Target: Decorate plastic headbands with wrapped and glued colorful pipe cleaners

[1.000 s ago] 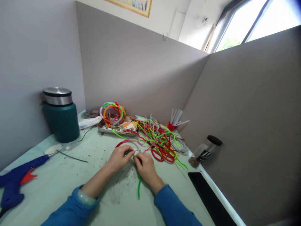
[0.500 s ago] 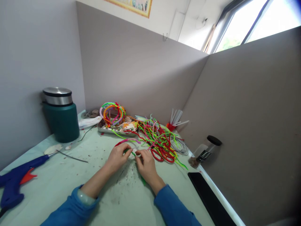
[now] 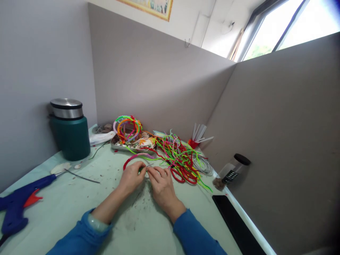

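Since the earlier frames, the right hand [image 3: 162, 187] has been brought in against the left hand [image 3: 132, 177], the band [image 3: 132, 156] has been shifted leftward, and the green tail that hung below the right hand can no longer be seen.

The pile [image 3: 183, 154] lies just beyond the fingers; if the hands were pushed forward, its loose strands could be snagged. The band could be caught too, since its lilac end is crossed closely by a lime strand [image 3: 156, 159] from the pile. The green stem [image 3: 140, 170] could be lost from the grip or wound loosely if tension were let go, so little of it being shown. Smallest of all, the wire tip [image 3: 150, 165] is left bare between the hands, and a fingertip could be pricked if pressed onto it.

The band is arched just beyond the left hand, its red end meeting the knuckles; whether the table [image 3: 127, 226] is touched by it cannot be told. The green stem is pinched between the left thumb and forefinger. The right fingertips are bunched beside the left ones, but what is gripped there is hidden. The wire tip is pointed out past both sets of fingertips, toward the pile.
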### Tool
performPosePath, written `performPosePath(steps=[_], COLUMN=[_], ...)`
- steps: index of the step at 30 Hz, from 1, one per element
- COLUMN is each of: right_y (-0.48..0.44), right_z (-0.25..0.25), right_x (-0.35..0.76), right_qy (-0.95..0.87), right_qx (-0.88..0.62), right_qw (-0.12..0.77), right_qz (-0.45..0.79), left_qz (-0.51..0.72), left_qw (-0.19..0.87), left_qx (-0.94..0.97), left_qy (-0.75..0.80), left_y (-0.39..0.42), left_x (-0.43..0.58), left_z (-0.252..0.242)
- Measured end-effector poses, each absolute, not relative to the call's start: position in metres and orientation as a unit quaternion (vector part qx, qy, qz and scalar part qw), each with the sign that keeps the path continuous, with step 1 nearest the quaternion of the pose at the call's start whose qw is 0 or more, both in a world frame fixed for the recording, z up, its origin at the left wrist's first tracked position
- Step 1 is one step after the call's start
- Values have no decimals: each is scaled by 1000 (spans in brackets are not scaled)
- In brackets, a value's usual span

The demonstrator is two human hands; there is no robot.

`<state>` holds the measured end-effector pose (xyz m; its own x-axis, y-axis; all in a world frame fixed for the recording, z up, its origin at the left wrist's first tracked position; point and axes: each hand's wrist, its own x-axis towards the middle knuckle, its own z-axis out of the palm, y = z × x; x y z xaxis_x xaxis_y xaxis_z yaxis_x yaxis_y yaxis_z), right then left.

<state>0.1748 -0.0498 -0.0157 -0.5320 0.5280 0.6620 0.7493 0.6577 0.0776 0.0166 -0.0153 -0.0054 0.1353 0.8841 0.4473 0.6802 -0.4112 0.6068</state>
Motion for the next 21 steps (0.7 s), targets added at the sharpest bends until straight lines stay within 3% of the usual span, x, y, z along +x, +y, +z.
performPosePath(steps=[8, 21], right_y=[-49, -44], right_z=[-15, -24], right_x=[175, 174], right_qy=[-865, -854], right_qx=[-361, -382], right_qw=[283, 280], right_qz=[-203, -215], left_qz=[477, 444], left_qw=[156, 172], left_qx=[702, 719], left_qy=[505, 506], left_y=[-11, -15], left_x=[13, 15], left_z=[-1, 1])
